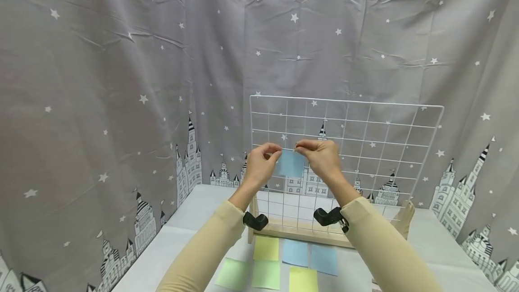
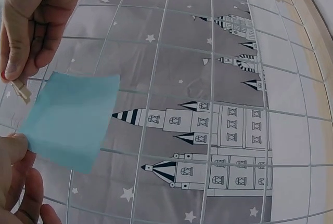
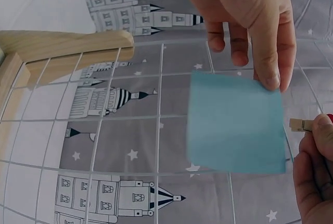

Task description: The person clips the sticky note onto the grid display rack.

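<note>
My left hand (image 1: 261, 164) pinches a blue sticky note (image 1: 291, 164) by its upper left corner, between thumb and fingertips. The note hangs in front of the white wire grid (image 1: 368, 140). Just right of the note, my right hand (image 1: 324, 157) pinches a small wooden clothespin (image 3: 299, 125) with a bit of red at its far end. In the right wrist view the clothespin's tip points toward the note's upper edge, with a gap between them. From the left wrist view the clothespin (image 2: 22, 92) likewise stands beside the note's corner.
The grid stands upright in a wooden base (image 1: 308, 234) on a white table (image 1: 178, 233). Before it lie yellow (image 1: 266, 248), green (image 1: 266, 275) and blue (image 1: 295, 252) sticky notes. Behind hangs a grey curtain (image 1: 219, 57) with stars and castles.
</note>
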The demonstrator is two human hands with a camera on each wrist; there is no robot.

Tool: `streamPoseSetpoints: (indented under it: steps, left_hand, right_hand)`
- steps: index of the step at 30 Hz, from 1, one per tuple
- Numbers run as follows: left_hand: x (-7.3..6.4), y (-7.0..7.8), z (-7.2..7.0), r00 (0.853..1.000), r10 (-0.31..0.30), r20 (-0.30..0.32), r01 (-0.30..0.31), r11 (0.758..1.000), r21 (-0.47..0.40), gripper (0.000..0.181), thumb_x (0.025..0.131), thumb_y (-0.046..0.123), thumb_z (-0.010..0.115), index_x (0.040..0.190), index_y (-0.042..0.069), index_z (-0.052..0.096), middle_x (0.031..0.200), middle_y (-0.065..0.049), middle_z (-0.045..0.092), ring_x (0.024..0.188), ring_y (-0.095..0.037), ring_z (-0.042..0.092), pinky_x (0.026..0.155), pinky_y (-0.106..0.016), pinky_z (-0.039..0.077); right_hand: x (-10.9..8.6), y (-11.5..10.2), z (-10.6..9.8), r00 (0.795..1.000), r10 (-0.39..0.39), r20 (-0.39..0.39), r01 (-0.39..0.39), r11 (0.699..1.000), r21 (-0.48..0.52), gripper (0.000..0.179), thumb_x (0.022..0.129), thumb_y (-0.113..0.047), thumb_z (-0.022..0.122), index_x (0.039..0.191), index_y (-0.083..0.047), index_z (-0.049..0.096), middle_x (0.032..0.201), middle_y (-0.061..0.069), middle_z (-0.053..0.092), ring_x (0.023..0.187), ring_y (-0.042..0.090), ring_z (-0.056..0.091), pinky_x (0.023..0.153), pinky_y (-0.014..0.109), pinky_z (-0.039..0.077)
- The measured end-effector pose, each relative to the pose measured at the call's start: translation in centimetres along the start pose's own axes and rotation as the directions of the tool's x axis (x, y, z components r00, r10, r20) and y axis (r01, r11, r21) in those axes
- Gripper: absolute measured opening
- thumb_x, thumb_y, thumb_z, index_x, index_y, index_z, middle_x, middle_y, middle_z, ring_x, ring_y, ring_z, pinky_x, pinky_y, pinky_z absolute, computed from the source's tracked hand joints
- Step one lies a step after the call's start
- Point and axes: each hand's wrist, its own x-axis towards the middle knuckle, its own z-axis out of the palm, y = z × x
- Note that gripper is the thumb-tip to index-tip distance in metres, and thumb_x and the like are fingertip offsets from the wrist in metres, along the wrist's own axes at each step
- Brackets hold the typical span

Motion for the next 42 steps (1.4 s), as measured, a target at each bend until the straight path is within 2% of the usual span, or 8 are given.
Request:
streamPoseSetpoints:
  steps: [5, 9, 17, 22, 28, 32, 37, 42]
  left_hand:
    - [0.0, 0.0, 0.4, 1.0, 0.003, -0.017, -0.003, 1.0, 0.014, 0.008, 0.097, 0.02, 0.073, 0.103, 0.019, 0.078, 0.103, 0.001, 0.078, 0.076, -0.012, 0.066, 0.064, -0.025, 0.051]
    - [0.1, 0.2, 0.7, 1.0, -0.004, -0.029, 0.004, 1.0, 0.002, 0.008, 0.097, 0.021, 0.073, 0.103, 0.018, 0.078, 0.101, 0.001, 0.078, 0.075, -0.012, 0.066, 0.063, -0.026, 0.053]
    - [0.5, 0.5, 1.0, 0.998, -0.003, -0.055, 0.002, 1.0, -0.017, 0.009, 0.097, 0.022, 0.073, 0.103, 0.017, 0.078, 0.096, -0.002, 0.078, 0.075, -0.014, 0.069, 0.063, -0.026, 0.053]
    - [0.5, 0.4, 1.3, 0.998, -0.012, -0.058, 0.01, 0.999, -0.034, 0.008, 0.096, 0.021, 0.074, 0.102, 0.018, 0.078, 0.096, -0.003, 0.078, 0.075, -0.015, 0.068, 0.062, -0.025, 0.053]
    - [0.3, 0.2, 1.5, 0.997, -0.023, -0.068, 0.018, 0.997, -0.07, 0.008, 0.096, 0.02, 0.074, 0.102, 0.017, 0.078, 0.096, -0.003, 0.078, 0.075, -0.014, 0.068, 0.063, -0.026, 0.054]
    - [0.3, 0.3, 1.4, 0.995, -0.025, -0.094, 0.018, 0.997, -0.073, 0.007, 0.095, 0.019, 0.075, 0.1, 0.017, 0.079, 0.096, -0.003, 0.079, 0.074, -0.014, 0.068, 0.062, -0.025, 0.053]
    - [0.3, 0.2, 1.4, 0.995, -0.028, -0.097, 0.02, 0.997, -0.077, 0.006, 0.095, 0.018, 0.075, 0.099, 0.017, 0.079, 0.097, -0.004, 0.079, 0.073, -0.015, 0.068, 0.061, -0.025, 0.052]
    - [0.2, 0.1, 1.3, 0.995, -0.036, -0.096, 0.03, 0.997, -0.069, 0.006, 0.095, 0.019, 0.075, 0.1, 0.017, 0.078, 0.098, -0.004, 0.079, 0.074, -0.015, 0.068, 0.063, -0.027, 0.052]
  right_hand:
    - [0.1, -0.3, 0.2, 1.0, -0.007, -0.008, 0.007, 0.999, -0.035, 0.014, 0.09, -0.009, 0.079, 0.103, -0.005, 0.082, 0.103, 0.013, 0.08, 0.104, 0.026, 0.076, 0.085, 0.027, 0.059]
    - [0.2, -0.5, 0.2, 1.0, 0.002, -0.005, -0.003, 0.995, -0.102, 0.013, 0.09, -0.012, 0.079, 0.102, -0.008, 0.082, 0.102, 0.01, 0.08, 0.104, 0.025, 0.076, 0.085, 0.033, 0.059]
    - [1.0, -1.1, 0.0, 1.0, -0.014, 0.007, 0.015, 0.98, -0.197, 0.012, 0.09, -0.014, 0.08, 0.101, -0.01, 0.083, 0.101, 0.009, 0.08, 0.1, 0.024, 0.077, 0.075, 0.024, 0.056]
    - [1.1, -1.4, 0.2, 1.0, -0.007, 0.018, 0.011, 0.972, -0.234, 0.012, 0.09, -0.012, 0.079, 0.101, -0.01, 0.083, 0.1, 0.009, 0.081, 0.092, 0.022, 0.077, 0.068, 0.022, 0.053]
    - [1.1, -1.5, 0.5, 0.999, -0.018, 0.042, 0.028, 0.969, -0.244, 0.013, 0.09, -0.008, 0.077, 0.102, -0.007, 0.082, 0.098, 0.012, 0.08, 0.082, 0.019, 0.075, 0.067, 0.022, 0.053]
    - [1.0, -1.5, 0.7, 0.999, 0.003, 0.043, 0.008, 0.971, -0.239, 0.014, 0.091, -0.007, 0.076, 0.103, -0.007, 0.082, 0.101, 0.011, 0.08, 0.082, 0.019, 0.075, 0.066, 0.022, 0.055]
    - [1.0, -1.4, 0.9, 0.999, 0.025, 0.041, -0.015, 0.976, -0.217, 0.016, 0.092, -0.005, 0.075, 0.106, -0.006, 0.081, 0.105, 0.012, 0.08, 0.081, 0.022, 0.075, 0.065, 0.022, 0.056]
    - [1.0, -1.3, 1.2, 0.999, 0.012, 0.052, 0.001, 0.97, -0.244, 0.02, 0.094, -0.005, 0.073, 0.112, -0.006, 0.079, 0.109, 0.012, 0.079, 0.078, 0.02, 0.074, 0.064, 0.022, 0.056]
